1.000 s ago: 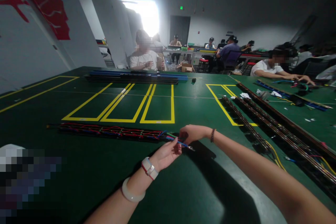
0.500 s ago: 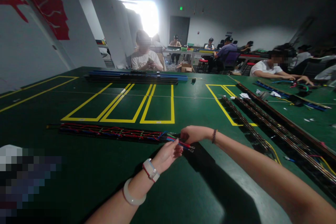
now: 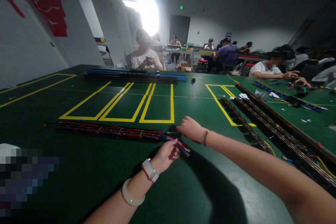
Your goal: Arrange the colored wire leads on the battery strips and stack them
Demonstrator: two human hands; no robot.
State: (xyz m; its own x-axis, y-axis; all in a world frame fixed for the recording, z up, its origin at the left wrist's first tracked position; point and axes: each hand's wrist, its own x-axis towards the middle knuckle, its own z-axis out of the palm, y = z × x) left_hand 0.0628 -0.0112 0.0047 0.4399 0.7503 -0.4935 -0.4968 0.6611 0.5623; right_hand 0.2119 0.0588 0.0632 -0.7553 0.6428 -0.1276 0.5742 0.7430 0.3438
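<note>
A long dark strip (image 3: pixel 110 130) with red and blue wiring along it lies crosswise on the green table. From its right end come thick red and blue cables (image 3: pixel 183 147) tipped with metal ring lugs. My left hand (image 3: pixel 168 153) is closed round these cables just behind the lugs. Above and right of it, my right hand (image 3: pixel 192 128) is closed, with its fingertips at a thin green wire (image 3: pixel 170 132) that leaves the same end of the strip. The fingers partly hide that wire's tip.
Several similar long strips (image 3: pixel 275 127) lie at the right, some with yellow wires. Blue and black rails (image 3: pixel 136 76) rest along the far edge. Yellow tape (image 3: pixel 157 121) marks rectangles on the table (image 3: pixel 110 178). One person (image 3: pixel 145 57) sits opposite, another (image 3: pixel 267 68) at the right.
My right hand has moved up and slightly right, away from the thick cables, with the green wire drawn out toward it. My left hand keeps its hold on the cables.
</note>
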